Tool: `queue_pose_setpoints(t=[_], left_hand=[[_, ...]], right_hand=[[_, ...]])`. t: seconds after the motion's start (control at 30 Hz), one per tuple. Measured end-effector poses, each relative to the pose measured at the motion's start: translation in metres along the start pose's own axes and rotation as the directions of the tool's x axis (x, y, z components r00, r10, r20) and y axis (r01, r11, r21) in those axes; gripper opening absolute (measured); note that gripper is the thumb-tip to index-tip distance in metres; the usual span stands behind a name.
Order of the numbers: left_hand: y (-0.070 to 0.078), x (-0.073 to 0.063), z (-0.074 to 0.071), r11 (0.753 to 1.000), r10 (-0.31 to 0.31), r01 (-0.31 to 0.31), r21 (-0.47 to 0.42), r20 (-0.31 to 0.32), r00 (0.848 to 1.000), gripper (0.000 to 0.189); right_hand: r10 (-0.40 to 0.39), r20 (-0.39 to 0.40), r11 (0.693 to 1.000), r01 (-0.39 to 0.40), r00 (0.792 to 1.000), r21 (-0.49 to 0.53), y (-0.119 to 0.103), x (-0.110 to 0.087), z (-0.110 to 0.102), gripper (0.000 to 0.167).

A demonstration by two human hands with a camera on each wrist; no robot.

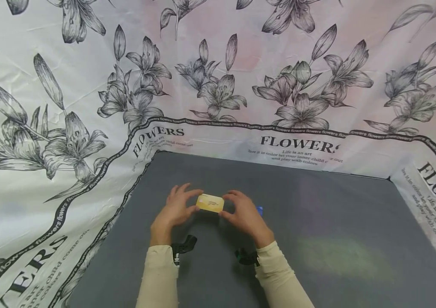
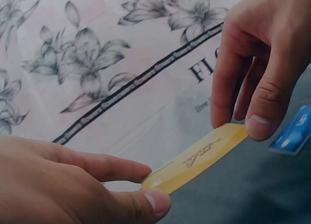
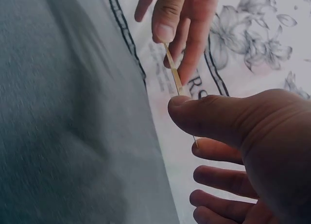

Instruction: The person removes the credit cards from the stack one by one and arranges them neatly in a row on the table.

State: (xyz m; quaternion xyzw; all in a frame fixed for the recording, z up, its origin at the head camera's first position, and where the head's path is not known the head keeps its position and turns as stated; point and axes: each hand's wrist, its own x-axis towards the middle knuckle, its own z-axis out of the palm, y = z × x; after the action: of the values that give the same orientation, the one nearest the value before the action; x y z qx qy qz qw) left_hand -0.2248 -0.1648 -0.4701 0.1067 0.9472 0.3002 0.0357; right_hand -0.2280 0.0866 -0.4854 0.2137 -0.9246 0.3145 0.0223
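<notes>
Though hand-held, yellow card barely legible.

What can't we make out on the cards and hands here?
Yellow card, back face: turned away in the head and left wrist views; nearly edge-on in the right wrist view.
Its fine print: too small in the head view, blurred in the left wrist view.
Blue card: partly behind the right hand in the head view; cut off by the right edge in the left wrist view.
Left hand: cut by the left wrist view's left edge.
</notes>
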Motion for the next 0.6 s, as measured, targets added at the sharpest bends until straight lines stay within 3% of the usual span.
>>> queue_pose_setpoints(t=[0.6], left_hand=[[-0.043,-0.023,-0.012,0.997,-0.081,0.081,0.009,0.016,0.997,0.051]], right_hand=[[-0.046,0.065,0.998,0.049,0.997,-0.036,-0.025,0.017,0.044,0.050]])
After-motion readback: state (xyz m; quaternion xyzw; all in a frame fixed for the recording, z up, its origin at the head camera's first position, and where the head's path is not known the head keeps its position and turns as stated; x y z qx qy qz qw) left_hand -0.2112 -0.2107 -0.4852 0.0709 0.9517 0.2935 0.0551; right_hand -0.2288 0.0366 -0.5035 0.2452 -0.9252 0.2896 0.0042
